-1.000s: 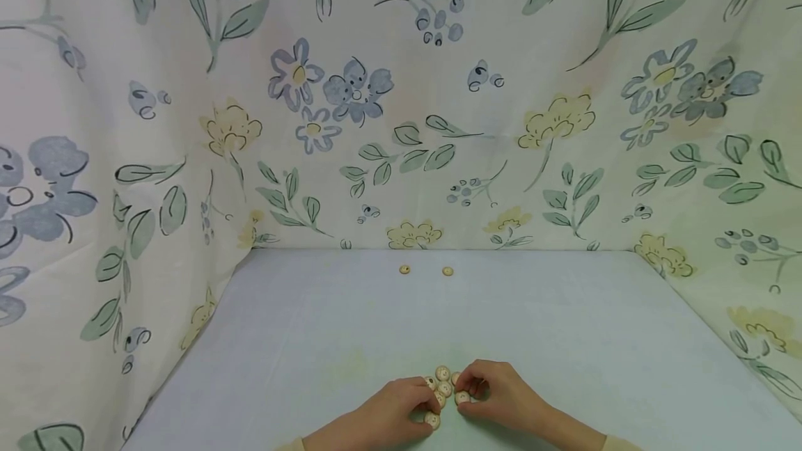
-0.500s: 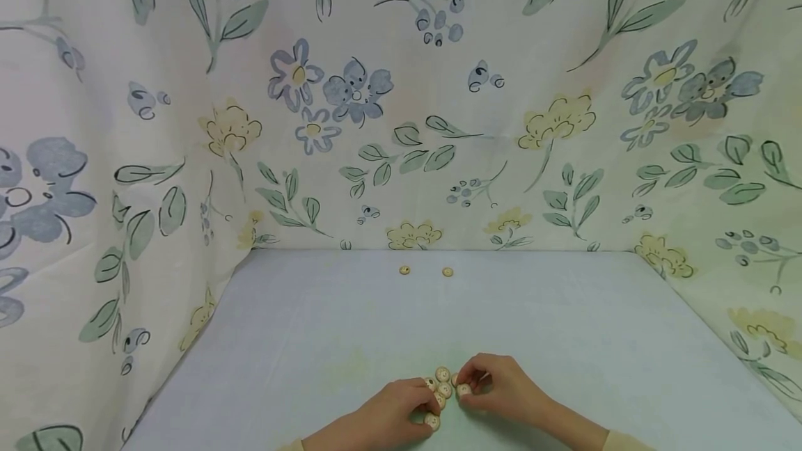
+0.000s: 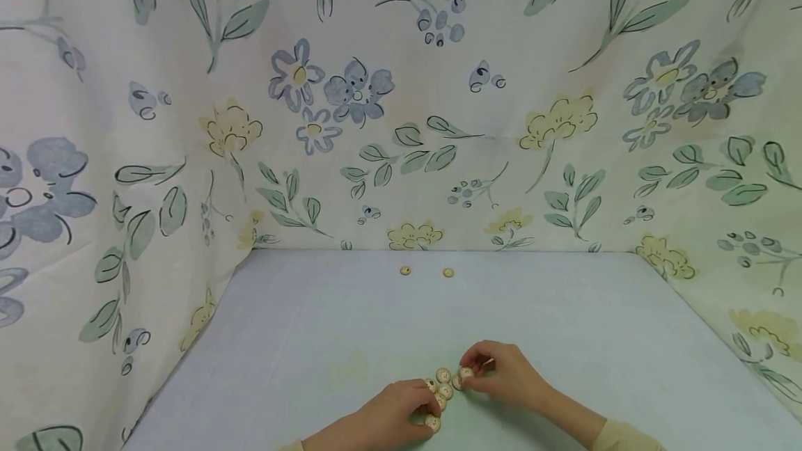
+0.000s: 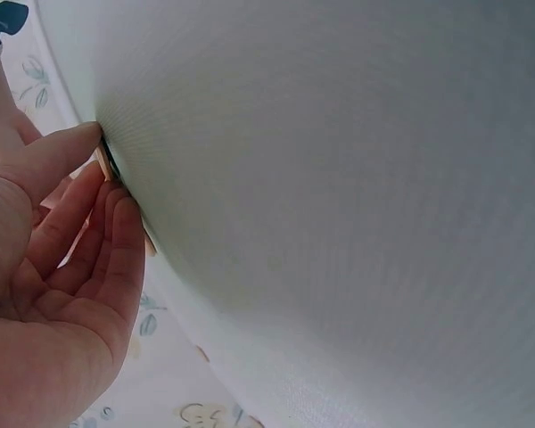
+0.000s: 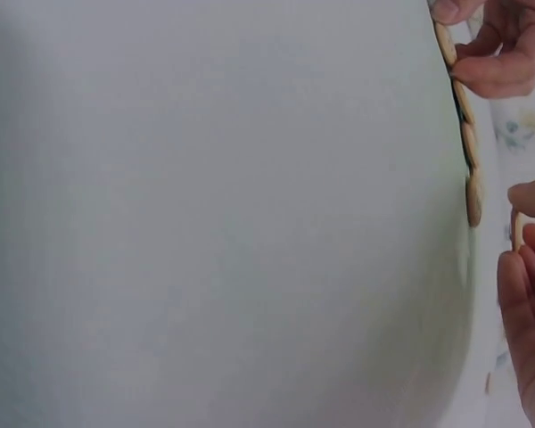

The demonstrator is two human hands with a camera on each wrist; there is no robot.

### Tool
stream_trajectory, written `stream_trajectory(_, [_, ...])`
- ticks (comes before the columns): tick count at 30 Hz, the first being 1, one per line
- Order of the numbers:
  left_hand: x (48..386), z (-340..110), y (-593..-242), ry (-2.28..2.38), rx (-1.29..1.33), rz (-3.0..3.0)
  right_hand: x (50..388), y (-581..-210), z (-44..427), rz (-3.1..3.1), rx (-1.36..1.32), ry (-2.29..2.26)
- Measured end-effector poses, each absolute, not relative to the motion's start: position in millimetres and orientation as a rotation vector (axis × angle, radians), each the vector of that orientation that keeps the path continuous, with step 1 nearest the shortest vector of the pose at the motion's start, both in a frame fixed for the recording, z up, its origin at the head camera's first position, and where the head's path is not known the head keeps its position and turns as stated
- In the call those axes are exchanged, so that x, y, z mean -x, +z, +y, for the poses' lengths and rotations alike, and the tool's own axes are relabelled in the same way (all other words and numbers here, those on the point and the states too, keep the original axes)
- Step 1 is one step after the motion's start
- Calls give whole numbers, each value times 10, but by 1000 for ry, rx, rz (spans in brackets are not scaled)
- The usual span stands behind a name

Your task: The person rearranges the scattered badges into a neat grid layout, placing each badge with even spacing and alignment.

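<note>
Several round wooden buttons lie in a small cluster near the table's front. My left hand rests at the cluster's left side, thumb and fingers on either side of the nearest wooden button. Its fingers partly cover other buttons, and in the left wrist view a button edge shows between thumb and fingertips. To the right, my right hand pinches one wooden button between thumb and fingers. The right wrist view has this button raised off the table, above another button at the cluster's right.
Two more wooden buttons, one on the left and one on the right, lie apart at the table's far edge. Floral cloth hangs behind and along both sides of the pale table.
My right hand has moved away from me with its button, up off the table to above the right-hand button of the cluster. The left hand has stayed in place.
</note>
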State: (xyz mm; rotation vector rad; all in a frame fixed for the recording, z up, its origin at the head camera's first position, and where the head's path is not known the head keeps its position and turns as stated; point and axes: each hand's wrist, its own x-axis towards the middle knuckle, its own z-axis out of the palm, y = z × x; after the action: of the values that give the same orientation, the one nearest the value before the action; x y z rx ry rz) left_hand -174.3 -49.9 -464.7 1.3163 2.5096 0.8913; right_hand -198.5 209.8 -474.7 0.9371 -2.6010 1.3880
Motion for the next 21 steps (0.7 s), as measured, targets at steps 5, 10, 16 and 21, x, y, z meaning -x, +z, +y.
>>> stream_trajectory(5, [1738,-499,-4639,885,-1321,2518,2069,-4756,2132,-2627,-857,1374])
stream_trajectory(10, [1741,-498,-4641,890,-1321,2521,2142,-4779,2163,-2633,-814,1352])
stream_trajectory(16, [1741,-498,-4644,891,-1313,2520,2220,-4777,2191,-2662,-712,1338])
stream_trajectory(21, [1742,-503,-4641,898,-1337,2521,2290,-4750,2216,-2684,-605,1345])
